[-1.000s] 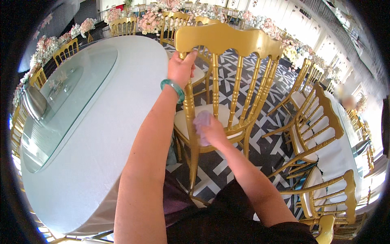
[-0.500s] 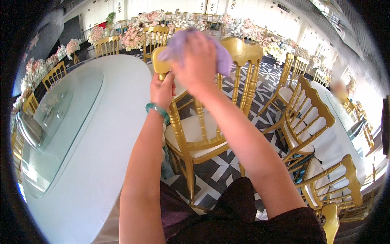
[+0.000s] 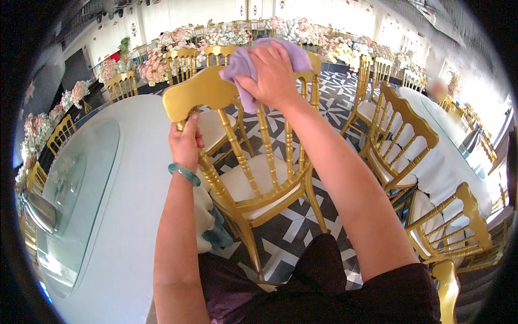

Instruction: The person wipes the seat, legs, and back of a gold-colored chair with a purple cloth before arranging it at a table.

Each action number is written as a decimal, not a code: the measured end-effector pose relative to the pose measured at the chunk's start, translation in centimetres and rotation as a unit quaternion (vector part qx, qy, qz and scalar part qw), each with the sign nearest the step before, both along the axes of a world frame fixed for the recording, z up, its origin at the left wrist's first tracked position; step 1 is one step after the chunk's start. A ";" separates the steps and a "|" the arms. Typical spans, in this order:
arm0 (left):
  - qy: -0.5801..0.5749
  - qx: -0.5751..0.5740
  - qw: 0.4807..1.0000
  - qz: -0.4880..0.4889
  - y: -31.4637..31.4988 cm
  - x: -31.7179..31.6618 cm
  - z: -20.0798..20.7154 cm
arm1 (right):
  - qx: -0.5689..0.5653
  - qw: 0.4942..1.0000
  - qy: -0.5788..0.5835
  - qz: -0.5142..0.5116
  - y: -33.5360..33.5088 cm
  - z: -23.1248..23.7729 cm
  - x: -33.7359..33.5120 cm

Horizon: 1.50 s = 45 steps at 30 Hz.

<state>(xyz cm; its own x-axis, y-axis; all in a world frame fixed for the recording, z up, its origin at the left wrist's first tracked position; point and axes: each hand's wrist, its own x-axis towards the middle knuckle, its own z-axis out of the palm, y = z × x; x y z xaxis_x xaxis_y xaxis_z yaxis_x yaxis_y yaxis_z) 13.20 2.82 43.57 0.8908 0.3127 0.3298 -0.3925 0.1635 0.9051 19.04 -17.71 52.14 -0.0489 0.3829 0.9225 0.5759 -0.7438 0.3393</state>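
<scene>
The left hand (image 3: 184, 143) grips a gold chair (image 3: 259, 170) by its upright (image 3: 215, 177), just below the top rail (image 3: 199, 90); the right hand (image 3: 270, 75), fingers bent, clasps a purple cloth (image 3: 297, 55) under its palm, over the rail. Beyond, I see pink flowers (image 3: 152, 69).

No lettering, label, number or sign is readable.

Before us stands a spindle-back chair (image 3: 260, 175), with a cloth (image 3: 242, 65) on its top rail (image 3: 191, 92); left lies a tabletop (image 3: 135, 178) bearing a turntable (image 3: 89, 210), right more chairs (image 3: 421, 129), beyond, flower arrangements (image 3: 154, 67).
</scene>
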 end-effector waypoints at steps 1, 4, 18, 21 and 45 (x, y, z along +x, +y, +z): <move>-0.005 0.001 1.000 0.001 0.3 0.1 0.0 | 0.003 0.999 0.044 -0.009 0.0 0.6 0.2; -0.016 0.000 1.000 0.005 0.9 0.7 -0.4 | 0.024 0.983 0.179 -0.017 -0.7 2.3 1.2; 0.007 -0.003 1.000 0.019 -1.5 -2.2 0.2 | -0.101 0.979 0.088 -0.156 -11.4 1.3 4.7; -0.011 -0.011 1.000 -0.003 -1.5 -3.0 0.0 | -0.079 0.977 0.089 -0.178 -11.4 0.8 4.1; -0.066 0.030 0.994 -0.085 -6.4 3.5 1.4 | -0.050 0.957 -0.035 -0.282 -21.2 -0.7 0.0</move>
